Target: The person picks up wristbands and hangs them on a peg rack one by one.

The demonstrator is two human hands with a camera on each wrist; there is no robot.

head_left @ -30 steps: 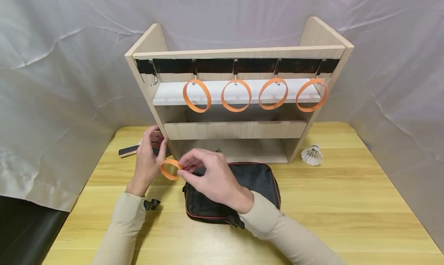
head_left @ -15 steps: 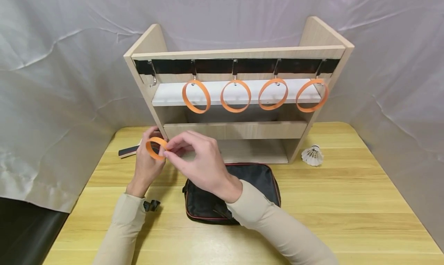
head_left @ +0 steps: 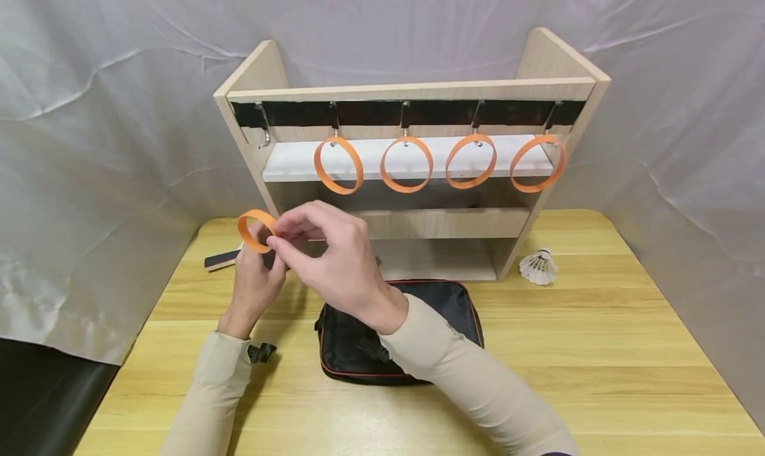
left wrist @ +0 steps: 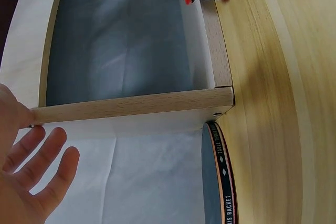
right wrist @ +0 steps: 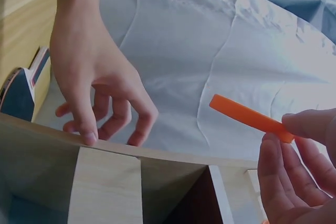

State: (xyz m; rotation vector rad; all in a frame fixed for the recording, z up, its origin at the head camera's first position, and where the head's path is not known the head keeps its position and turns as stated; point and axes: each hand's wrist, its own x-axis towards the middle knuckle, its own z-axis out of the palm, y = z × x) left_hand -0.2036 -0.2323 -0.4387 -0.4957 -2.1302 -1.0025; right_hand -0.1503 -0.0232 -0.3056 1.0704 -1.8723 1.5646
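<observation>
An orange ring [head_left: 242,228] is pinched between the thumb and fingers of my right hand [head_left: 337,263], raised in front of the left side of the wooden shelf unit [head_left: 442,224]. In the right wrist view the ring [right wrist: 244,114] appears nearly edge-on. My left hand [head_left: 254,283] holds the edge of the shelf's left side panel, thumb on one face and fingers on the other, as the right wrist view shows. Several orange rings, one of them [head_left: 338,189] nearest the left, hang from metal hooks along a black strip [head_left: 370,114]. The leftmost hook [head_left: 265,136] carries no ring.
A table tennis racket [head_left: 221,260] lies left of the shelf, partly behind my left hand. The black bag [head_left: 433,310] with red piping lies in front of the shelf. A white shuttlecock [head_left: 538,268] sits to the right. Grey cloth [head_left: 119,144] surrounds the table.
My right hand has moved up and to the left with the orange ring, from in front of the bag to beside the shelf's left side. My left hand stays put.
</observation>
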